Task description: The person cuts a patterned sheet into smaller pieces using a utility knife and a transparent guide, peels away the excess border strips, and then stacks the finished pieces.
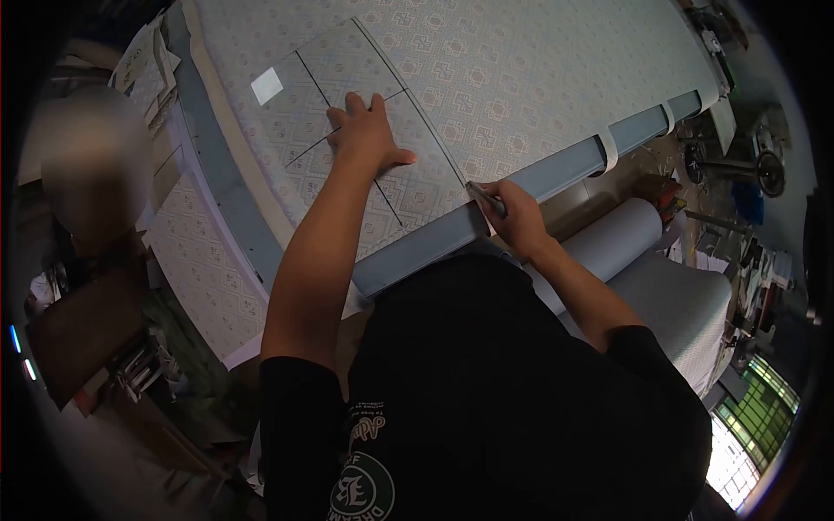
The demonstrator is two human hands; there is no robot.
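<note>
My left hand (pixel 363 135) presses flat, fingers spread, on a clear sheet (pixel 395 178) marked with crossing black lines. Beneath the sheet lies a pale fabric (pixel 512 61) with a printed geometric pattern. My right hand (pixel 519 217) is closed round a slim dark grey hand tool (pixel 489 201), its exact kind not showing. The tool's tip is right at the sheet's near right corner, by the table's edge. A small white square (pixel 268 86) lies near the sheet's far left side.
The table's grey-blue edge rail (pixel 556 174) runs along the near side, with pale straps (pixel 607 153) looped over it. Below it on the right are large rolls of material (pixel 621 234). Patterned material (pixel 204 260) hangs at the left, near a blurred round shape (pixel 97 161).
</note>
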